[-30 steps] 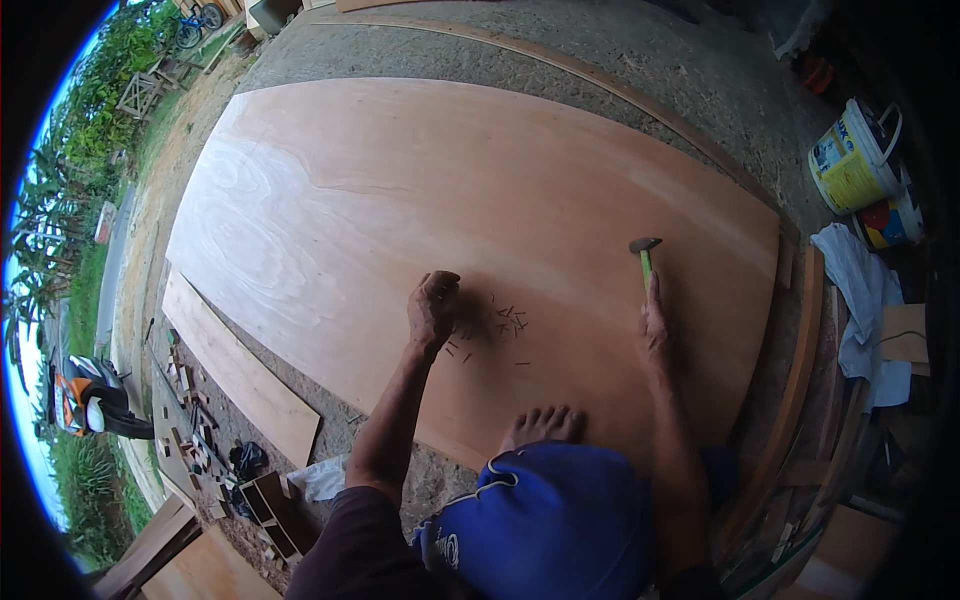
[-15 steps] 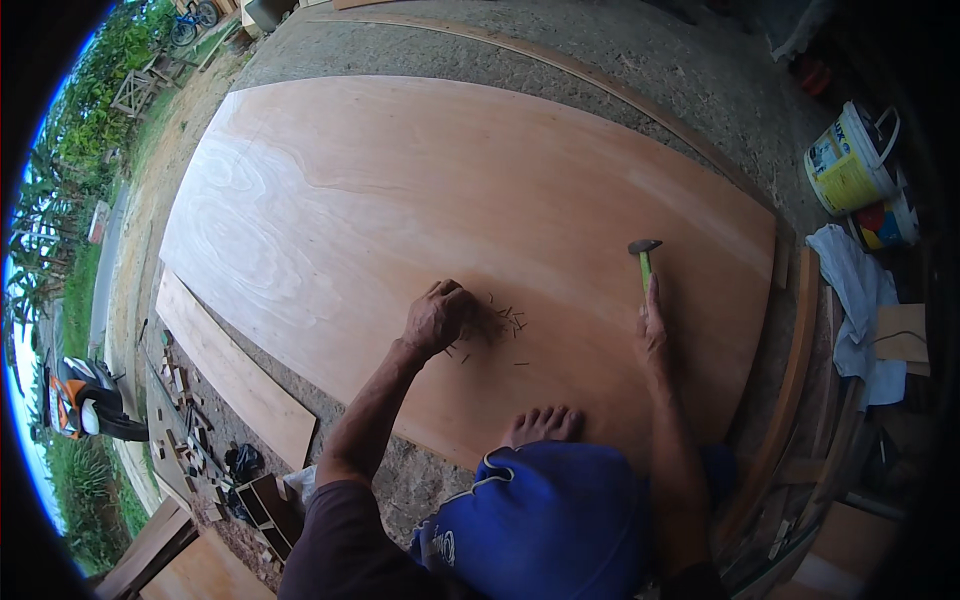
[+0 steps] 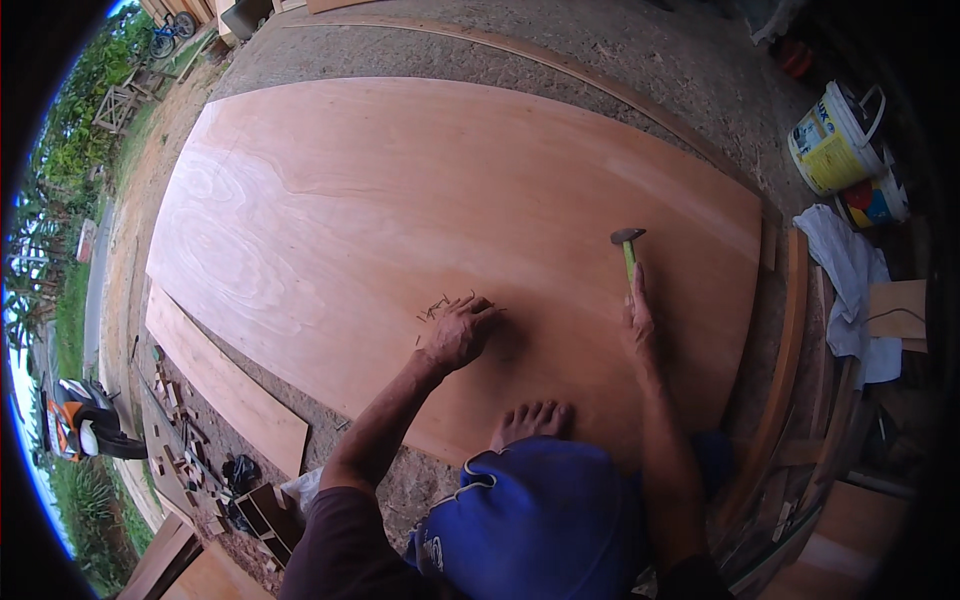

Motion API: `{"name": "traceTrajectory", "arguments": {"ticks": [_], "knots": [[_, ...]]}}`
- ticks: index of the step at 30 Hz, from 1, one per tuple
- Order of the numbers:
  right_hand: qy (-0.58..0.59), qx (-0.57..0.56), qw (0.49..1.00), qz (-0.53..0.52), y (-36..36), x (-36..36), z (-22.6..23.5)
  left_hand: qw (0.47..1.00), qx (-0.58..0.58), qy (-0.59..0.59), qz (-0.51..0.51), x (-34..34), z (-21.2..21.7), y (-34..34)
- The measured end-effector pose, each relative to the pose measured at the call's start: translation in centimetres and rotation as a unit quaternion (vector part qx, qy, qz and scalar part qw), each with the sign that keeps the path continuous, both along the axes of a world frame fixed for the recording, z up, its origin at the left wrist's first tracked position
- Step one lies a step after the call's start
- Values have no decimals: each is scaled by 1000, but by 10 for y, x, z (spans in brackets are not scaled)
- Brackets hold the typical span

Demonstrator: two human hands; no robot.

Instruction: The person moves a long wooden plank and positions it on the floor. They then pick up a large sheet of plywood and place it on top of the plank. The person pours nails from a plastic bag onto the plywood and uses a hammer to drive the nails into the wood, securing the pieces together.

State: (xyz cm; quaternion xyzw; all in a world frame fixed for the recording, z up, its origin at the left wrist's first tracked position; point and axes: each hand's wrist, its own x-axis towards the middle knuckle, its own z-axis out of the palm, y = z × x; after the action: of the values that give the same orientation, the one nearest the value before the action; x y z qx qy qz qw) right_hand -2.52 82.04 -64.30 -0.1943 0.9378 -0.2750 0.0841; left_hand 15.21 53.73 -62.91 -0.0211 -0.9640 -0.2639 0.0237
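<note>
My left hand point(image 3: 460, 335) is low over a big plywood sheet point(image 3: 380, 180), its back upward and its fingers stretched out toward the board. Loose thin nails point(image 3: 433, 307) lie beside the fingers and partly under them; whether any is pinched cannot be made out. In my right hand point(image 3: 640, 325) is a hammer point(image 3: 629, 250) with a green handle and a dark metal head, held upright in the picture away from the nails. My bare foot point(image 3: 531, 422) rests on the sheet's near edge, below my blue shorts point(image 3: 530, 520).
A narrow board point(image 3: 230, 385) lies at the left, near scattered wood offcuts point(image 3: 185, 430). Long timber strips point(image 3: 785, 370) run along the right side. Paint buckets point(image 3: 835, 140) and a white cloth point(image 3: 845, 270) are at the far right. A motorcycle point(image 3: 85, 420) stands outside.
My left hand has moved rightward and its fingers have spread from a closed bunch. Nails that lay right of it now show at its left. The right hand keeps the hammer.
</note>
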Motion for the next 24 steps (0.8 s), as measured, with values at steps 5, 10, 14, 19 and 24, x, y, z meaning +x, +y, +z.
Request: {"name": "traceTrajectory", "arguments": {"ticks": [5,10,14,19,24], "knots": [[8,-76,997,6,-1,-2,-7,999,-15,3,-51,4,0,-6],[8,-69,998,11,1,-3,-10,982,-77,68,-160,-9,-9,-14],[191,-117,971,85,-11,-3,12,991,-26,87,-102,-14,-17,-12],[15,72,994,78,-27,1,15,949,211,41,230,-53,-17,-28],[-59,-5,991,118,-91,6,36,897,228,151,347,-106,-55,-66]]}}
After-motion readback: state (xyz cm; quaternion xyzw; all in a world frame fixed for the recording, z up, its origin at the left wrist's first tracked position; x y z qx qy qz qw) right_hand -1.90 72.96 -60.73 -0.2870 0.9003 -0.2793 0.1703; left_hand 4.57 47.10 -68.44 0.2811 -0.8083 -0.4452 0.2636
